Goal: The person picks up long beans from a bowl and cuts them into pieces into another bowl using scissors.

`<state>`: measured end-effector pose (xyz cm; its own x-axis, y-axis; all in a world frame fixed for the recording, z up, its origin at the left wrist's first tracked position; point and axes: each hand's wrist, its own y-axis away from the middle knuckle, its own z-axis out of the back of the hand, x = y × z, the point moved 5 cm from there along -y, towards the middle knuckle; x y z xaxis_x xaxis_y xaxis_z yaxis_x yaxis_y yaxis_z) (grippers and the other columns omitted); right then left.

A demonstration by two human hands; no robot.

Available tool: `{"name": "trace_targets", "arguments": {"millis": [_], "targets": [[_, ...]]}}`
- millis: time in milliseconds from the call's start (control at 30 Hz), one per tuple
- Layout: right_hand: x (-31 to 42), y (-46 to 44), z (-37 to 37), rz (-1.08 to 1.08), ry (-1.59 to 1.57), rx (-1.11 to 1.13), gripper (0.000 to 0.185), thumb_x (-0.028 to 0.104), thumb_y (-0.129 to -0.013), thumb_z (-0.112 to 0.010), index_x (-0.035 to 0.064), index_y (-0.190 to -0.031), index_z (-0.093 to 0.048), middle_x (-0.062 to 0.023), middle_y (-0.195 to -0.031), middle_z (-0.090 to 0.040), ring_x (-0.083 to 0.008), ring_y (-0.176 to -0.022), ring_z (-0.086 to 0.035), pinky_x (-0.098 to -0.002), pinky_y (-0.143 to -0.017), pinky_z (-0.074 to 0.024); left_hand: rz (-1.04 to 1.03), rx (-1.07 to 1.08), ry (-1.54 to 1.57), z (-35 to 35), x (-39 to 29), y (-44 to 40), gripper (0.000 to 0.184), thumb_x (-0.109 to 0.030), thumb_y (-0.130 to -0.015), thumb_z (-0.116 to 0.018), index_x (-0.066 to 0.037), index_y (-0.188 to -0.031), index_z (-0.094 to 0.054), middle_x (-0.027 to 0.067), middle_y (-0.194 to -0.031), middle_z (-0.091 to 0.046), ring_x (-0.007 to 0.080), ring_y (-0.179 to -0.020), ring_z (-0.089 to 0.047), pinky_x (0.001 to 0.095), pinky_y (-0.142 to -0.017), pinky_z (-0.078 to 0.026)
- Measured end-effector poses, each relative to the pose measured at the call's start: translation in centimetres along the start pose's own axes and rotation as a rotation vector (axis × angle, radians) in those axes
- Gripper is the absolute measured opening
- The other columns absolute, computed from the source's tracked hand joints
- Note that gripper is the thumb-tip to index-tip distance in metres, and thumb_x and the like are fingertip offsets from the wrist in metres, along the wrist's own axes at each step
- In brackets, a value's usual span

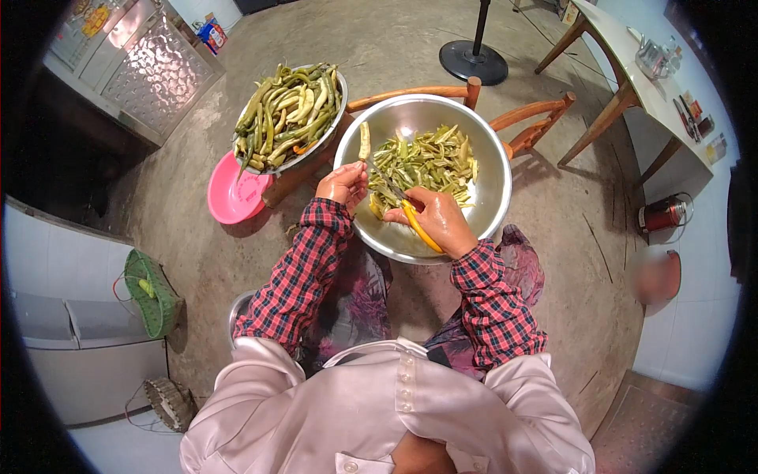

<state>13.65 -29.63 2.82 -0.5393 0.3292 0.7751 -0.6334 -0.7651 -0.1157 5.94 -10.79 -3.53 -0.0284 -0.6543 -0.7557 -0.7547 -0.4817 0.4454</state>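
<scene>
We held a pale-green pepper (365, 141) upright in our left hand (343, 186), pinched at its lower end above the left side of the steel basin (493, 170). Our right hand (444, 221) was wrapped around yellow-handled scissors (422, 227); we could not tell how far their blades parted. We judged this the cutting step, over cut pepper strips (433, 162); the next snip called for fingertips clear of the blades.

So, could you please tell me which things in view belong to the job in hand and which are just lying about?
Seemingly in the job:
- yellow-handled scissors, in the right hand
- pale pepper, in the left hand
- large metal bowl with cut pieces
- heaped whole peppers

Apparently just lying about:
- green basket
- wooden table
- black stand
- pink basin, perhaps spare
</scene>
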Motion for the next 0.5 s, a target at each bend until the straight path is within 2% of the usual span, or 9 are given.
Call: {"name": "trace_targets", "arguments": {"millis": [167,500], "targets": [[0.28,-0.02,0.22,-0.001,-0.008,0.006,0.05,0.045,-0.069,-0.082,-0.0005,-0.082,-0.065,-0.011,-0.058,-0.053,-0.0195,-0.052,-0.05,-0.0327,-0.052,-0.0407,0.045,0.054,0.036,0.21,0.31,-0.38,0.013,-0.012,-0.092,-0.061,-0.003,-0.101,-0.059,0.0004,-0.083,-0.06,0.0092,-0.072,-0.057,0.0223,-0.064,-0.048],[0.56,0.09,0.48,0.068,0.037,-0.045,0.051,0.045,-0.066,-0.083,0.0002,-0.083,-0.066,-0.0149,-0.061,-0.058,-0.0277,-0.055,-0.059,-0.0351,-0.052,-0.0437,0.056,-0.007,0.012,0.14,0.24,-0.2,0.017,-0.013,-0.09,-0.065,-0.002,-0.102,-0.059,0.0013,-0.083,-0.061,0.01,-0.072,-0.058,0.0226,-0.063,-0.048]]}}
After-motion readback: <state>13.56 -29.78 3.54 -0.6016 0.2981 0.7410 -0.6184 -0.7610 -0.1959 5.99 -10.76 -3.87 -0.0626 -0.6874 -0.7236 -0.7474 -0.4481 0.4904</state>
